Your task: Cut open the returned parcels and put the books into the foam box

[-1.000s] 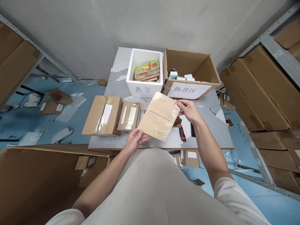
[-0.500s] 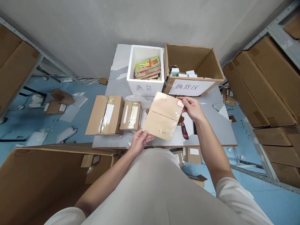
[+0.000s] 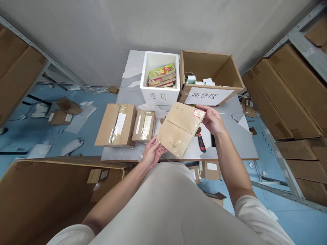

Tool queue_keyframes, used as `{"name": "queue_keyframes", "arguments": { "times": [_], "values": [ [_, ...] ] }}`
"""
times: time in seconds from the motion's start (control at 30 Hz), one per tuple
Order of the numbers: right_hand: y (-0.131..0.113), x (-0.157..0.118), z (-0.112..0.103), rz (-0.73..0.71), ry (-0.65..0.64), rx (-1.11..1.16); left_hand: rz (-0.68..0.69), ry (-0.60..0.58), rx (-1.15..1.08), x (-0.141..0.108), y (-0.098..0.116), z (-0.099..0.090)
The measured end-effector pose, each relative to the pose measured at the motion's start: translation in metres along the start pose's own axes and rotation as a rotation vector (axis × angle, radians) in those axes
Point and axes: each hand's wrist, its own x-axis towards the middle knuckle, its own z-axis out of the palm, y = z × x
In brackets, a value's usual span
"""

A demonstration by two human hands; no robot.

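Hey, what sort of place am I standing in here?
Probably a stockroom or small warehouse, perhaps its returns corner. Big cardboard boxes fill the metal rack on the right, taped parcels sit on the table, and the white foam box is marked "returns" in handwritten Chinese.

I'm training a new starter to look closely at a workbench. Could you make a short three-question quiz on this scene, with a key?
1. True or false: the left hand and the right hand both hold the tan booklet.
2. What lies inside the white box near the wall?
3. Fill the gap: on the table, the red-and-black tool lies nearer to the ____ hand.

Key: 1. True. 2. Books, stacked. 3. Right.
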Motion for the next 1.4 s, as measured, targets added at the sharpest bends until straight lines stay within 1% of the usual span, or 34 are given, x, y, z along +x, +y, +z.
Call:
{"name": "queue_keyframes", "arguments": {
  "times": [0.07,0.17,0.23,0.3,0.4,0.43,0.5,0.57,0.63,0.7,0.73,0.8,0.87,0.93,1.07,1.17,1.27,1.33,1.4],
  "values": [
    [-0.003,0.001,0.001,-0.063,-0.017,-0.062,-0.088,-0.032,-0.069,-0.001,-0.001,0.0],
    [-0.01,0.006,0.005,-0.201,-0.033,-0.224,-0.238,-0.063,-0.169,-0.001,-0.002,0.003],
    [-0.014,0.011,0.009,-0.247,-0.074,-0.296,-0.323,-0.099,-0.206,-0.002,-0.003,0.006],
    [-0.018,0.014,0.013,-0.212,-0.165,-0.269,-0.393,-0.161,-0.215,-0.003,-0.003,0.01],
    [-0.019,0.016,0.017,-0.075,-0.301,-0.112,-0.459,-0.259,-0.161,-0.005,-0.004,0.014],
    [-0.02,0.015,0.018,-0.03,-0.316,-0.07,-0.466,-0.285,-0.116,-0.005,-0.004,0.014],
    [-0.021,0.014,0.017,0.034,-0.302,-0.03,-0.473,-0.327,-0.001,-0.006,-0.005,0.012],
    [-0.021,0.012,0.015,0.08,-0.282,-0.034,-0.45,-0.338,0.073,-0.008,-0.004,0.008],
    [-0.021,0.01,0.013,0.119,-0.26,-0.051,-0.388,-0.335,0.062,-0.011,-0.004,0.001],
    [-0.019,0.01,0.01,0.146,-0.227,-0.061,-0.249,-0.314,0.055,-0.014,-0.005,-0.006],
    [-0.017,0.01,0.009,0.149,-0.204,-0.062,-0.165,-0.292,0.088,-0.015,-0.006,-0.009],
    [-0.014,0.011,0.007,0.149,-0.16,-0.066,-0.006,-0.203,0.212,-0.015,-0.009,-0.013],
    [-0.011,0.013,0.005,0.155,-0.137,-0.073,0.082,-0.109,0.304,-0.014,-0.012,-0.014],
    [-0.008,0.017,0.005,0.179,-0.132,-0.064,0.086,-0.078,0.299,-0.013,-0.012,-0.012],
    [-0.002,0.026,0.005,0.258,-0.123,0.003,0.026,-0.109,0.2,-0.01,-0.011,-0.007],
    [0.005,0.032,0.005,0.305,-0.108,0.028,0.017,-0.092,0.16,-0.005,-0.01,-0.006],
    [0.01,0.037,0.005,0.321,-0.102,0.042,0.009,-0.072,0.156,0.0,-0.009,-0.006],
    [0.011,0.04,0.004,0.333,-0.118,0.044,0.0,-0.06,0.152,0.004,-0.009,-0.006],
    [0.011,0.044,0.002,0.359,-0.169,0.03,-0.011,-0.038,0.145,0.008,-0.008,-0.007]
  ]
}}
